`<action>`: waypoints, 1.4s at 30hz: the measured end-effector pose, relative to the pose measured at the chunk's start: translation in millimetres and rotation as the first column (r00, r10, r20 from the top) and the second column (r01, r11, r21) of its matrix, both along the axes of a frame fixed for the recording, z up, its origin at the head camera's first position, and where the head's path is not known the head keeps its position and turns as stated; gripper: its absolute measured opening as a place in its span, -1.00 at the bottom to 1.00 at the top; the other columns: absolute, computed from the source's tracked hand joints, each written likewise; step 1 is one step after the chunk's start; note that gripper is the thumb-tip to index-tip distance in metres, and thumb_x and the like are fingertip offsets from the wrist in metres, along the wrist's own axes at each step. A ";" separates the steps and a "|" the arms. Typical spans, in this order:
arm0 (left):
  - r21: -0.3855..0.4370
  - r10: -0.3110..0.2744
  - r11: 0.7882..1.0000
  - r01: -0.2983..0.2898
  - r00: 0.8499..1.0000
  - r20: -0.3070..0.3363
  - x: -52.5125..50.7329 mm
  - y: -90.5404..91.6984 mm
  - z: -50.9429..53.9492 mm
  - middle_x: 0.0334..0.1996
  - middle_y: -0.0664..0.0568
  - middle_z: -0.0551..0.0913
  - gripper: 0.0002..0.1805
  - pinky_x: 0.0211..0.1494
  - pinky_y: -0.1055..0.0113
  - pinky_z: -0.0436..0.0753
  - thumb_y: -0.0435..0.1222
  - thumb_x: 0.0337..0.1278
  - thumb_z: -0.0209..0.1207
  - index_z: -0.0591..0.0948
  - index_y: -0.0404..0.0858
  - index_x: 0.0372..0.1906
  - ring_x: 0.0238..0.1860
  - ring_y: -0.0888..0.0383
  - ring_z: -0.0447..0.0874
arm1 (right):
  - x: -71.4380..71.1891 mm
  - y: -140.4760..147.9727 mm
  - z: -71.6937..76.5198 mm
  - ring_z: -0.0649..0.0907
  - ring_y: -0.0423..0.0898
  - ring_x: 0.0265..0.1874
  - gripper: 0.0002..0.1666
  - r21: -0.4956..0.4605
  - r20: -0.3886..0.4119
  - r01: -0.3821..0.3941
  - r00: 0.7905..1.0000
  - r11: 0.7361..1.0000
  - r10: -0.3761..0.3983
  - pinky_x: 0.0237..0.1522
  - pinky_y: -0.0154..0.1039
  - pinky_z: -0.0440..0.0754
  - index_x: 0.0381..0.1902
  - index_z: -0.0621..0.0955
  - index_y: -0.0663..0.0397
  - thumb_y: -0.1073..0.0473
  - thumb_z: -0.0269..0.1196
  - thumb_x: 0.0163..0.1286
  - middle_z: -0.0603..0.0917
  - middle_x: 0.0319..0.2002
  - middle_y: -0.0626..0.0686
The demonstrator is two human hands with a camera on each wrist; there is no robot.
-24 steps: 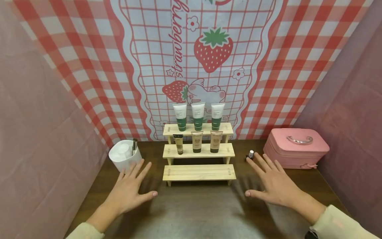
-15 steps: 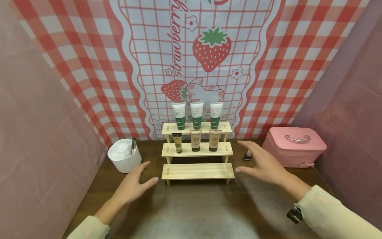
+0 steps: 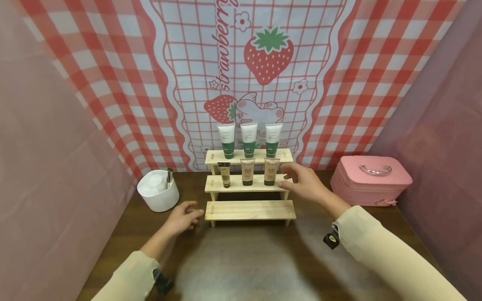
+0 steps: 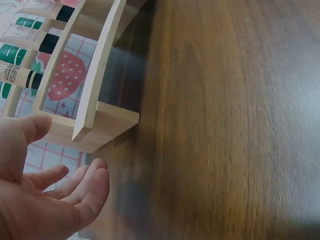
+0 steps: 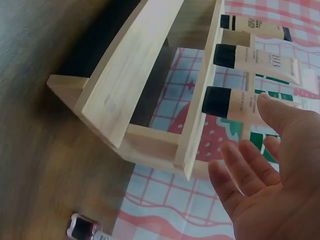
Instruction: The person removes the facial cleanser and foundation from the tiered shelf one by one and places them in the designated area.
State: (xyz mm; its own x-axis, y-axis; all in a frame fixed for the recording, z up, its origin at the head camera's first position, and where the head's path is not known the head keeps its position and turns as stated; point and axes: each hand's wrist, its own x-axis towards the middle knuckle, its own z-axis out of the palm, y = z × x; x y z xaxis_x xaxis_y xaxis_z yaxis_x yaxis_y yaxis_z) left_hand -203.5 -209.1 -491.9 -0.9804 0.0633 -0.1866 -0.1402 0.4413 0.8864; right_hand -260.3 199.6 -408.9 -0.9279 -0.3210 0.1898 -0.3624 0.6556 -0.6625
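Observation:
A three-tier wooden display rack [image 3: 250,210] stands mid-table. White-and-green tubes [image 3: 249,140] line its top tier. The middle tier carries a small gold tube [image 3: 224,174] with black ends and two beige BB cream tubes, one central [image 3: 247,172] and one on the right [image 3: 270,172]. My right hand [image 3: 306,184] is by the right BB cream tube, thumb and fingers spread apart with a gap between them in the right wrist view. My left hand [image 3: 182,218], fingers loosely bent and holding nothing, hovers beside the left end of the bottom tier.
At the back left is a white container [image 3: 160,198] with brushes and white items inside. A pink case [image 3: 370,182] with a metal handle sits at the back right. In the right wrist view, a small dark bottle [image 5: 82,227] lies near the rack. Cloth walls surround the table.
My right hand has moved forward and left, from beside the small bottle to the right BB cream tube. The left hand has moved right toward the rack, its fingers bending more.

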 end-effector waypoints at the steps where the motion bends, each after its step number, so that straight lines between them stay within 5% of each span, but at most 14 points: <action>1: 0.013 0.000 1.000 -0.001 1.000 0.010 -1.7 1.9 -1.2 0.11 -0.43 0.65 -0.36 -0.23 0.12 0.80 -0.27 0.42 0.21 0.33 -0.53 0.42 -0.15 -0.14 0.77 | -1.8 -2.1 -0.8 0.72 0.13 0.06 -0.36 -0.009 0.005 0.004 1.000 1.000 -0.004 0.04 0.13 0.74 0.30 0.53 0.11 0.08 0.46 0.33 0.68 0.17 0.20; 19: 0.201 0.012 0.979 -0.031 0.996 0.093 -8.0 13.4 -10.2 -0.14 -0.25 0.70 -0.44 -0.29 0.19 0.79 -0.52 0.21 0.28 0.44 -0.53 0.31 -0.31 0.02 0.73 | -14.4 -18.3 -4.9 0.74 0.05 -0.04 -0.60 -0.137 0.055 0.089 0.995 0.987 -0.082 -0.09 -0.06 0.78 0.07 0.61 0.03 0.03 0.44 0.37 0.74 -0.01 0.11; 34: 0.215 0.030 0.975 -0.054 0.993 0.116 -10.0 17.0 -10.0 -0.18 -0.24 0.71 -0.44 -0.35 0.25 0.75 -0.57 0.15 0.32 0.47 -0.54 0.27 -0.35 0.07 0.72 | -16.9 -23.6 -8.1 0.75 0.05 -0.08 -0.74 -0.174 0.023 0.070 0.997 0.982 -0.067 -0.16 -0.08 0.75 -0.15 0.63 0.06 0.07 0.45 0.35 0.78 -0.15 0.10; 42: 0.205 0.045 0.976 -0.069 0.991 0.122 -11.7 16.6 -12.6 -0.24 -0.14 0.72 -0.46 -0.36 0.31 0.73 -0.58 0.16 0.30 0.48 -0.57 0.27 -0.36 0.11 0.71 | -9.6 -8.5 0.4 0.73 -0.01 -0.16 -0.67 -0.151 0.006 0.067 0.998 0.986 -0.067 -0.21 -0.18 0.71 0.01 0.66 0.05 0.01 0.39 0.41 0.77 -0.15 0.09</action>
State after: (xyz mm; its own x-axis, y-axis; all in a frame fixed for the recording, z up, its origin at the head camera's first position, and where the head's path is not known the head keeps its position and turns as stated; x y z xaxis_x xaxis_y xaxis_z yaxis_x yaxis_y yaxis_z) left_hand -215.2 -192.5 -504.5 -0.9558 0.0576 -0.2882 -0.2674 0.2365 0.9341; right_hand -269.9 191.1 -408.4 -0.9463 -0.2261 0.2309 -0.3208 0.5706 -0.7560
